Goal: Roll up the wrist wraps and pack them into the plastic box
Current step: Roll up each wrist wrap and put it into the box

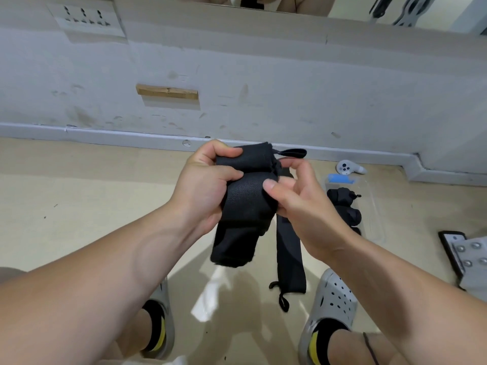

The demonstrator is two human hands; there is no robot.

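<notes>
- Left hand (208, 185): fingers and thumb curled tight round the upper part of a black wrist wrap (245, 206), held in mid-air above the floor (79, 206).
- Wrist wrap: bunched between both hands; its loose end hangs down below the left hand, and its thumb loop (291, 153) sticks out at the top.
- Right hand (303, 204): thumb and fingertips pinch the right edge of the same wrap in a narrow grip.
- Second wrap (290, 248): lies flat and unrolled on the floor, between the two grey clogs (334, 299).
- Plastic box (371, 206): clear, stands on the floor right of the hands, well apart from the held wrap.
- Rolled wraps (342, 198): two black rolls lie inside the box, below a blue item (340, 178).
- White controller (347, 167): on the floor just beyond the box.
</notes>
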